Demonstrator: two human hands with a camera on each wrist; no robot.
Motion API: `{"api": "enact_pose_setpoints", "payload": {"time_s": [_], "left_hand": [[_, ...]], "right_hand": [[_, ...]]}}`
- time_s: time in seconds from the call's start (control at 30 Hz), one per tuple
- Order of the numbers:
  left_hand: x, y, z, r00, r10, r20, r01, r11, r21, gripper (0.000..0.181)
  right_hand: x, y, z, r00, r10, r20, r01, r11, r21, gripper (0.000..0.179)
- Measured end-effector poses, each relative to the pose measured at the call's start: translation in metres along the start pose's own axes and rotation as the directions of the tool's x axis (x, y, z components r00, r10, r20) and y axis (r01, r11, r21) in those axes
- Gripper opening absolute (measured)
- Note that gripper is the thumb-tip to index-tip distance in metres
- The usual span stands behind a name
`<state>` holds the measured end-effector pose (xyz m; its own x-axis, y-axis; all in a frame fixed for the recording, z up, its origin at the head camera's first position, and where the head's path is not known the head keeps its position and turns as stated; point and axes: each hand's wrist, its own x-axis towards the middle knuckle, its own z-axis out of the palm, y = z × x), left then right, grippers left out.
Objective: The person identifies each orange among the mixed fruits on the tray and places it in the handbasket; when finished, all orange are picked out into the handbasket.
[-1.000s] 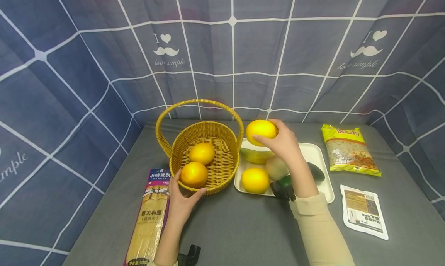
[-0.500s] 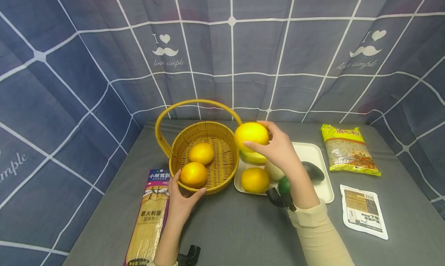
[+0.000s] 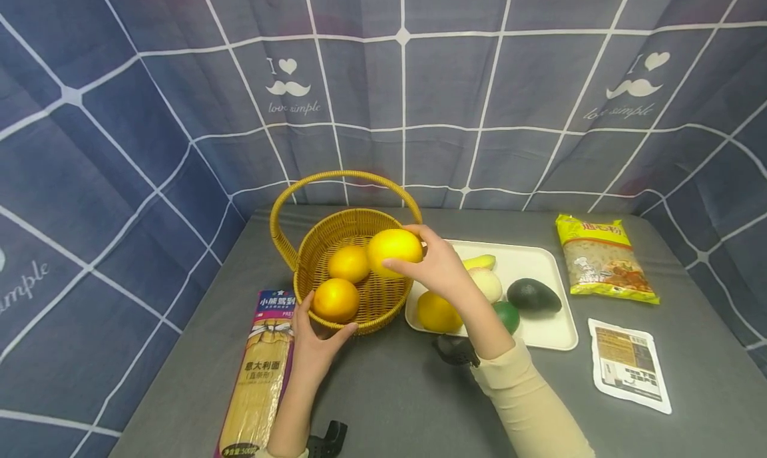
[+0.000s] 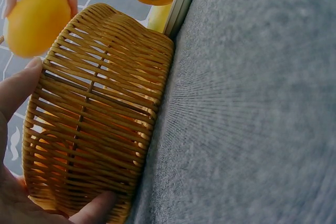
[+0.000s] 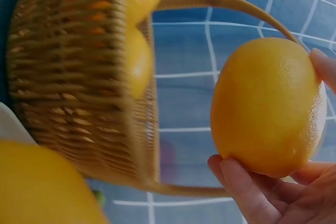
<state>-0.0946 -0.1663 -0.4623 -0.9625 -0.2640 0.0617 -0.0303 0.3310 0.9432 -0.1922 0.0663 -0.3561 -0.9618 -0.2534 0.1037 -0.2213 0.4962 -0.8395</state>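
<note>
My right hand (image 3: 440, 265) pinches a yellow-orange orange (image 3: 394, 252) between thumb and fingers, above the right side of a wicker basket (image 3: 305, 245). In the right wrist view this orange (image 5: 268, 108) is apart from the basket wall (image 5: 68, 77). Two more oranges lie in the basket, one further back (image 3: 349, 263) and one at the front left (image 3: 335, 300). My left hand (image 3: 314, 345) grips the basket's front rim; the left wrist view has its fingers spread along the woven side (image 4: 94, 103).
Right of the basket, a cream tray (image 3: 548, 331) bears another orange (image 3: 437, 313), a yellow banana-like piece (image 3: 482, 261), a pale round item (image 3: 487, 283), a dark avocado (image 3: 533, 295) and a green item (image 3: 507, 316). Spaghetti (image 3: 257, 378), a pasta bag (image 3: 605, 258) and a white pouch (image 3: 629, 365) lie around.
My right hand has carried the orange leftward and slightly down, from above the tray to above the basket. The left hand stays at the basket rim.
</note>
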Motion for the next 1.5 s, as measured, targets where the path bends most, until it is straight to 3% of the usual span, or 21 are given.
{"api": "enact_pose_setpoints", "payload": {"time_s": [0.6,0.93,1.27,1.5], "left_hand": [[-0.001,0.002,0.000,1.000,0.003,-0.005,-0.003,1.000,0.004,0.094],[-0.002,0.003,0.000,1.000,0.010,-0.004,-0.010,1.000,-0.010,0.094],[-0.002,0.002,0.001,1.000,0.003,-0.001,-0.003,1.000,-0.022,0.094],[-0.003,0.003,0.001,1.000,0.013,-0.005,-0.013,0.999,-0.030,0.094]], "right_hand": [[0.022,0.013,0.048,1.000,0.001,-0.030,-0.006,0.990,-0.138,0.086],[0.028,0.018,0.060,1.000,-0.005,-0.024,0.001,0.984,-0.180,0.085],[0.030,0.016,0.066,0.999,-0.007,0.032,0.015,0.968,-0.250,0.085],[0.034,0.017,0.072,0.999,-0.004,0.041,0.014,0.970,-0.241,0.085]]}}
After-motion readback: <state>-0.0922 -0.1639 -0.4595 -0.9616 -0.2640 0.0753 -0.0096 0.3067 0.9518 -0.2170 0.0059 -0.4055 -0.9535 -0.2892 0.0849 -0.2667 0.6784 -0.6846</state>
